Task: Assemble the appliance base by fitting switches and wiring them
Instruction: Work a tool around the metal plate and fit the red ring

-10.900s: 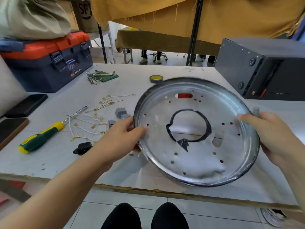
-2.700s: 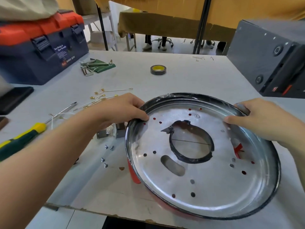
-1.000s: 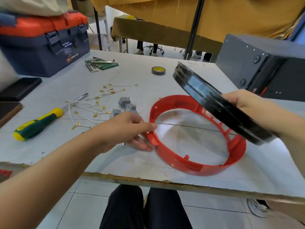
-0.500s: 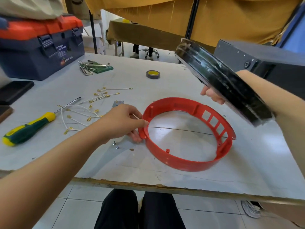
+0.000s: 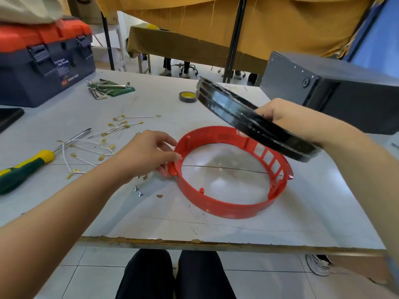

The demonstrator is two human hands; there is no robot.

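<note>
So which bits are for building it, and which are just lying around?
For the job: red ring, black-rimmed plate, wires, screws, screwdriver.

Lying about: toolbox, tape roll, hex keys, grey box.

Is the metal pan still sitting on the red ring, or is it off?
Off. The right hand holds the metal pan tilted in the air above the red ring, which lies on the table.

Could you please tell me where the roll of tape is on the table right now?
The roll of tape lies at the far middle of the table, right of the green tool pouch, just left of the far edge of the metal pan held up in the right hand.
</note>
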